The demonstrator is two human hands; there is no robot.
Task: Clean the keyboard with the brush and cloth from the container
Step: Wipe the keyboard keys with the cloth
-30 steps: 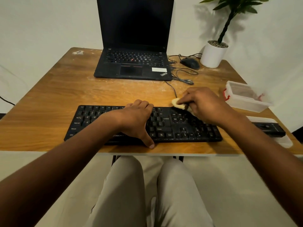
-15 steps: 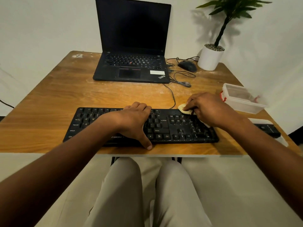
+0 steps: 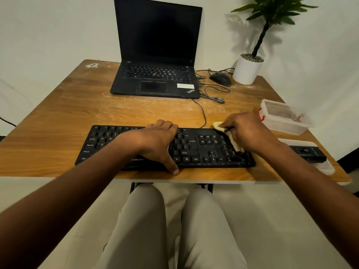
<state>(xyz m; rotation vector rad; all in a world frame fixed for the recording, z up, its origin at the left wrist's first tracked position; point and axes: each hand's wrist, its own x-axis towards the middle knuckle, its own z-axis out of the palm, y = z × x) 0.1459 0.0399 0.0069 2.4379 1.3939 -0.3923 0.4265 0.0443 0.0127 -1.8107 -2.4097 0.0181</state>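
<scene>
Our right hand (image 3: 246, 133) pinches the yellow cloth (image 3: 228, 135) on the keyboard (image 3: 204, 150), at its right end. Our left hand (image 3: 155, 140) lies flat, unclenched, mid-keyboard. Clear container (image 3: 283, 118): right of the keyboard, apart. Brush (image 3: 308, 153): right of the keyboard, nearer us.

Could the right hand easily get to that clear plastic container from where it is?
Probably yes. The right hand, holding the cloth on the keyboard, sits just left of the container, with only bare table between them.
</scene>
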